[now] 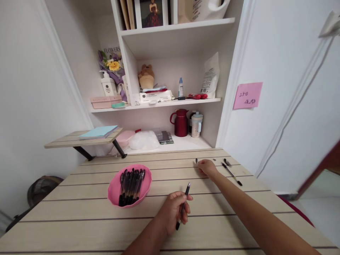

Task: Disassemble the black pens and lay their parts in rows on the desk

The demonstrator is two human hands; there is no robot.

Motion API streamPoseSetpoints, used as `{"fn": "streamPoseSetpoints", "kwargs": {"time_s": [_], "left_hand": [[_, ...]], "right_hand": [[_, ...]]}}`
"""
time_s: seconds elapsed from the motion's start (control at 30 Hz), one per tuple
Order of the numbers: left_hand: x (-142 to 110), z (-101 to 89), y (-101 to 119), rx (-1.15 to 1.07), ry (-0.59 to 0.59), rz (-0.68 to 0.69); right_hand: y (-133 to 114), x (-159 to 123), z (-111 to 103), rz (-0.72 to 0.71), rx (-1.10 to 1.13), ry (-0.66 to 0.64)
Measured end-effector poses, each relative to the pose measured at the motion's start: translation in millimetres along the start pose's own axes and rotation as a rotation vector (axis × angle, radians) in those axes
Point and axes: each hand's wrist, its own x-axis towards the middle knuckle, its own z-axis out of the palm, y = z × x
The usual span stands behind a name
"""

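The left hand (175, 210) is to the right of the pink scalloped bowl (113, 189) and a little nearer to the person. Its fingers are closed around a black gel pen (182, 209), which is tilted, with its grey tip up and away from the person. The right hand (207, 167) is farther to the right of the bowl, low over the table. Its fingertips are narrow, almost together, at a small black pen cap (196, 160); I cannot tell whether they grip it or only touch it.

The step in hand, as I judge it, is to take this small cap. To do it well, the thumb and one finger should pinch the sides of the cap, leaving its opening free, because such a short piece may roll if it is pushed from one side. The left hand should keep the gel pen steady, with its tip clear of the palm, so that no ink marks the skin.

Farthest to the right of the bowl lie a clear-barrelled pen (231, 173) and, just beside its far end, a clipped pen cap (227, 162); the right forearm should stay raised, not to sweep them. The bundle of pens (131, 186) inside the bowl lies close together, and nothing there needs to be disturbed.
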Motion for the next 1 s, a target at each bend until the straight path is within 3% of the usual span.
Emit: {"fn": "streamPoseSetpoints", "kwargs": {"time_s": [0.23, 0.5, 0.77, 1.0], "left_hand": [[-2, 4.5, 2, 0.014, 0.004, -0.005], [-2, 4.4, 0, 0.009, 0.036, -0.014], [-1, 4.5, 0, 0.002, 0.013, -0.006], [-1, 3.8, 0, -0.012, 0.009, -0.018]], "right_hand": [[14, 34, -10, 0.006, -0.329, 0.1], [20, 46, -12, 0.021, -0.545, 0.128], [18, 41, -16, 0.013, -0.603, 0.091], [2, 28, -27, -0.009, -0.505, 0.082]]}}
